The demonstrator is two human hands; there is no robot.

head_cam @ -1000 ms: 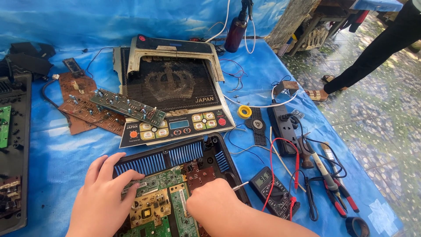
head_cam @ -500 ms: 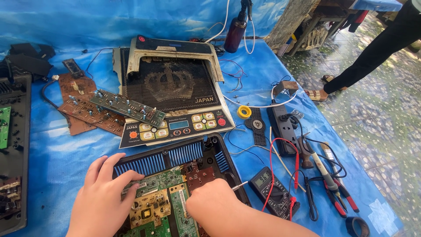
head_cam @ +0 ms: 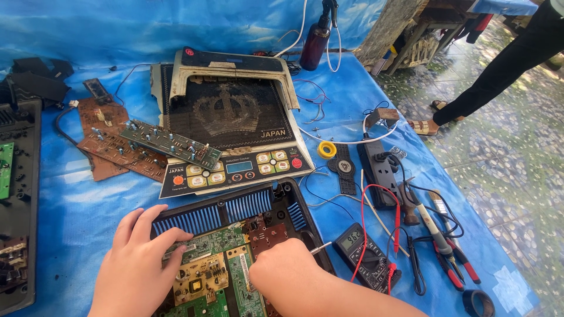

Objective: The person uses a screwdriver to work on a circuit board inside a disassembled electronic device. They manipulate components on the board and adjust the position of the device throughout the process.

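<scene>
While the right hand [head_cam: 281, 271] is curled shut around a thin metal tool [head_cam: 321, 248], probably a small screwdriver or probe whose shaft pokes out toward the multimeter [head_cam: 363, 255], its knuckles rest on the green circuit board [head_cam: 212, 271] inside the opened black appliance base [head_cam: 267, 205]. What the tip touches is hidden under the hand. The left hand [head_cam: 138, 267] lies flat with spread fingers on the base's near-left rim and the board's edge, steadying it without gripping anything.

Judging by how things lie, disassembly looks well along: the base has no cover, its blue vent slats and boards are bare, and the board sits in place at the near edge of the blue tarp [head_cam: 76, 205], so work on it seems unfinished. Just beyond stands an induction cooker top [head_cam: 232, 126] with a control panel, a loose green board [head_cam: 170, 144] leaning on it. To the right lie a power strip [head_cam: 376, 170] and red-handled pliers [head_cam: 455, 270].
</scene>
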